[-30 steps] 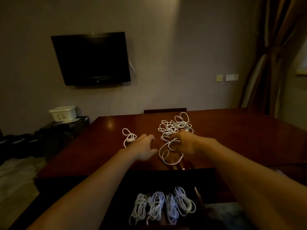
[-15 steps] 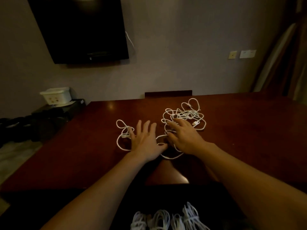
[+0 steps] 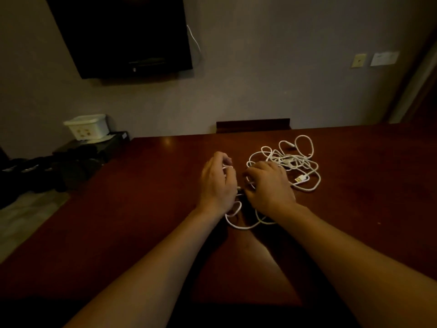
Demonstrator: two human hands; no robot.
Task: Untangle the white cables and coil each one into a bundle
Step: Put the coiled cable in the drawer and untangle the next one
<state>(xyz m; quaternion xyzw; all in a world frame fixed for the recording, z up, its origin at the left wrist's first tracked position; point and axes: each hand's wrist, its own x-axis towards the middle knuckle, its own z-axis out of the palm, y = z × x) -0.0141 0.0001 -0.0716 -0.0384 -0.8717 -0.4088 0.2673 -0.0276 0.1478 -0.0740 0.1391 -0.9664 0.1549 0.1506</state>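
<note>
Left hand [image 3: 218, 183] and right hand [image 3: 269, 188], fingers curled, pinch thin white cable strands between them; the tangled white cable pile [image 3: 290, 162] on the dark red wooden table [image 3: 142, 209] lies beyond the right fingertips, nearer that hand.

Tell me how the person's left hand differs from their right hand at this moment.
The left hand stands on edge, fingers curled round white cable; the right hand lies palm down, fingers bent onto cable beneath it. The left hand is clear of the tangled pile of white cable; the right hand sits at the pile's near edge. Both work cable over the dark red-brown wooden table.
</note>
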